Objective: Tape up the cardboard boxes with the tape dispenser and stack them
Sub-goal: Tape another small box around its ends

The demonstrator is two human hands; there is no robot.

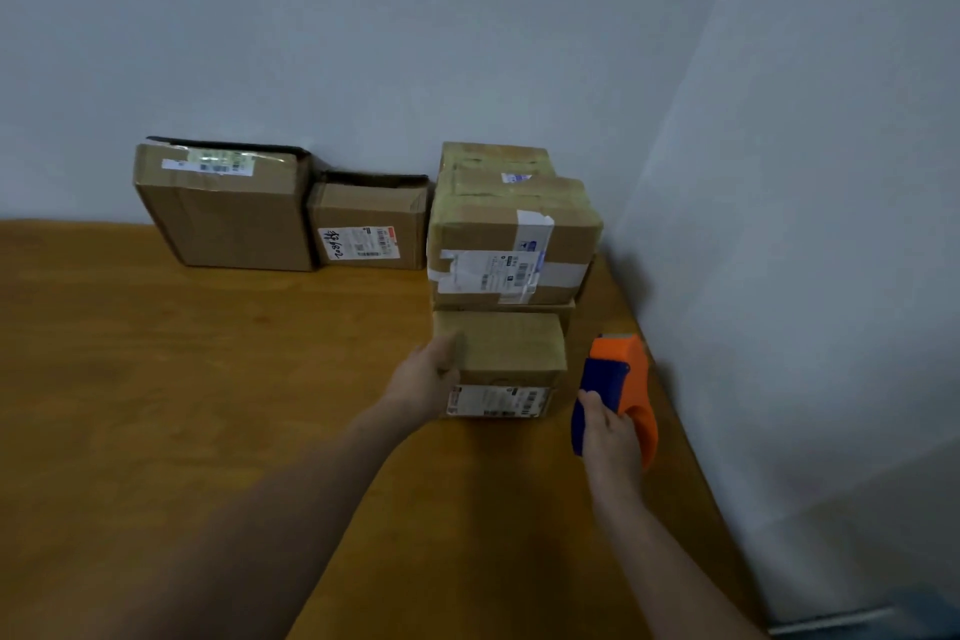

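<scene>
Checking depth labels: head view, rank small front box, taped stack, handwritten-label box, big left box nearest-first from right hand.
1. Small front box, beside right hand gripping tape dispenser.
2. Taped stack, behind it.
3. Handwritten-label box, back wall.
4. Big left box, far left.

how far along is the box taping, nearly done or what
Roughly halfway. Done: the stack on the right looks taped. In hand: the left hand holds the small front box and the right hand grips the tape dispenser. Left: the big back box and the smaller back box, flaps apparently up, neither stacked.
</scene>
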